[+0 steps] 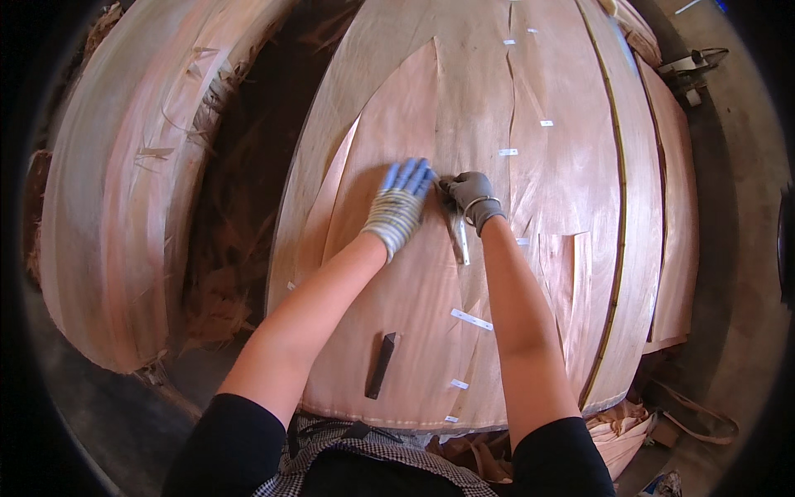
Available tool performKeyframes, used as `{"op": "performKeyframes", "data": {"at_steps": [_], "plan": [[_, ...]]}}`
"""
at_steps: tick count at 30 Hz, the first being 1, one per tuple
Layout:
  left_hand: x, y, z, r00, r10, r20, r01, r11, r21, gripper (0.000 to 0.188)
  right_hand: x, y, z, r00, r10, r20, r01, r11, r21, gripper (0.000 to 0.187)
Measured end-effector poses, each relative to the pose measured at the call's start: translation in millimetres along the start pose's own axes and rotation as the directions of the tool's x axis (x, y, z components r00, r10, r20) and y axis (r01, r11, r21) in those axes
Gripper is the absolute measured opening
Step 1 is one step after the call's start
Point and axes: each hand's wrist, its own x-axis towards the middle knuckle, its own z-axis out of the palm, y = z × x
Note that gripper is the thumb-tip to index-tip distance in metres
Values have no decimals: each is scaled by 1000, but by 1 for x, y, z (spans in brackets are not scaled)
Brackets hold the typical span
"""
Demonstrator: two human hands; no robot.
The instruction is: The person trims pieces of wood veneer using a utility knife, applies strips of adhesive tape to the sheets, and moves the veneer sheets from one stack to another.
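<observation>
My left hand (400, 203), in a striped glove with blue fingers, lies with its fingers stretched out on a thin wood veneer sheet (389, 290). Its fingertips are slightly blurred. Close beside it, my right hand (470, 199) in a grey glove is closed at the seam between veneer sheets. What its fingers pinch is hidden. A narrow white tape strip (464, 242) trails below that hand, and I cannot tell if the hand holds it. Nearer me, a dark, flat, blade-like tool (380, 366) rests on the veneer. A longer tape piece (472, 319) crosses a seam.
Several small white tape pieces dot the seams. A raised veneer flap (567, 273) lies right of my right forearm. A long dark strip (617, 190) runs along the right side. Another veneer stack (116, 199) stands left, across a dark gap with scraps. More scraps (617, 431) lie lower right.
</observation>
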Motion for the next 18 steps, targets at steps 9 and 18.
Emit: {"op": "performKeyframes", "data": {"at_steps": [9,18], "plan": [[57,3,-46,845,-6,535,147,964,-221,45,-60,-35,-58,857,-284,-430,123,923,-364,14],[-208,-153,-118,986,-169,6,166,961,-221,39,-265,49,-2,547,-324,-772,150,945,-291,11]]}}
